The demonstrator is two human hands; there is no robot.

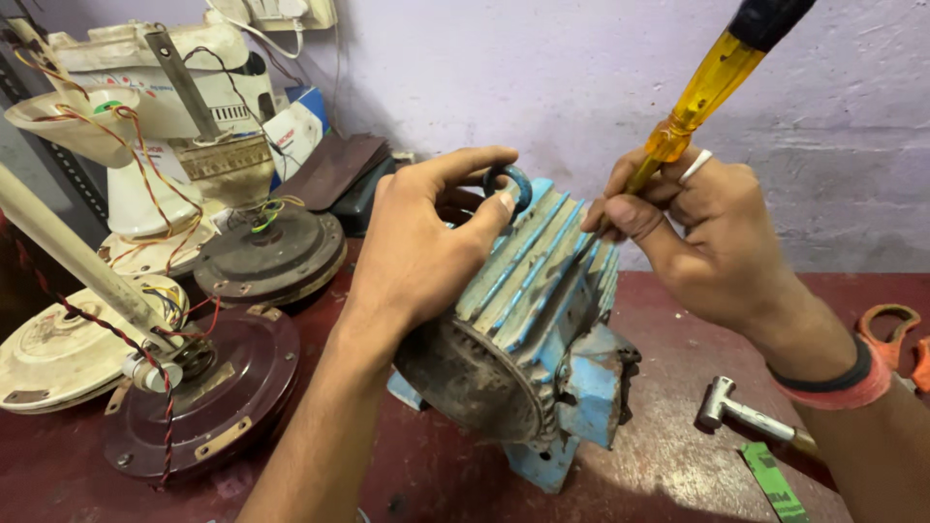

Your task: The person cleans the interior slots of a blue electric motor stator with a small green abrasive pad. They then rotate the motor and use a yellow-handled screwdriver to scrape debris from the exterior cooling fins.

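Left hand (417, 247) rests on top of the blue finned electric motor (528, 320), fingers (484, 208) pinched narrow on the lifting eye ring (511, 184) at the top of the housing. Right hand (712, 237) wraps its fingers around a yellow-handled screwdriver (702, 87), gripped low near the shaft, tip down among the cooling fins; the exact contact spot is hidden behind the fingers, probably a screw or seam there. The motor sits mid-surface on the dark red surface (668, 455), tilted, open grimy end facing the camera.

Doing this well, as I judge it: keep the left hand bracing the housing so it can't roll, keep the screwdriver in line with the slot, and push steadily so the tip doesn't skid across the fins toward the left fingers.

Containers: none clearly in view. Nearest to one are the opened ceiling fan motor housings (208, 387) at left, with red and yellow wires spilling out. A small hammer (751, 416) lies right of the motor, with orange-handled scissors (896, 334) at the far right edge.
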